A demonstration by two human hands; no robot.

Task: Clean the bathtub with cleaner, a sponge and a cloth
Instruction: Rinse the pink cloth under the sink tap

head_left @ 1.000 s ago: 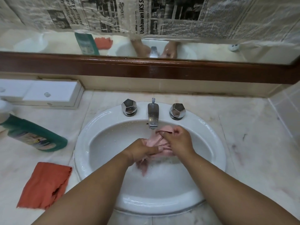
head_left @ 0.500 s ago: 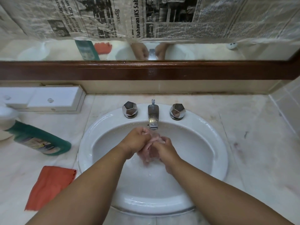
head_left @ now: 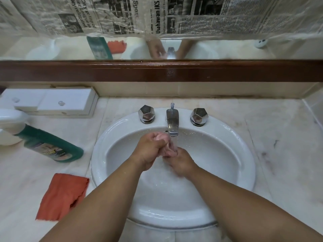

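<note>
Pink soft cloth [head_left: 163,137] sits bunched under the chrome tap [head_left: 172,122], gripped by the left hand [head_left: 150,151] and right hand [head_left: 182,162]. Likely limp and slippery when wet; squeeze the whole wad.

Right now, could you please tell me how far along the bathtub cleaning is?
Done: unclear, no bathtub is in view. In hand: left hand and right hand squeeze a pink cloth under the running faucet over the sink. To do: cleaner bottle and orange cloth lie idle on the counter.
</note>
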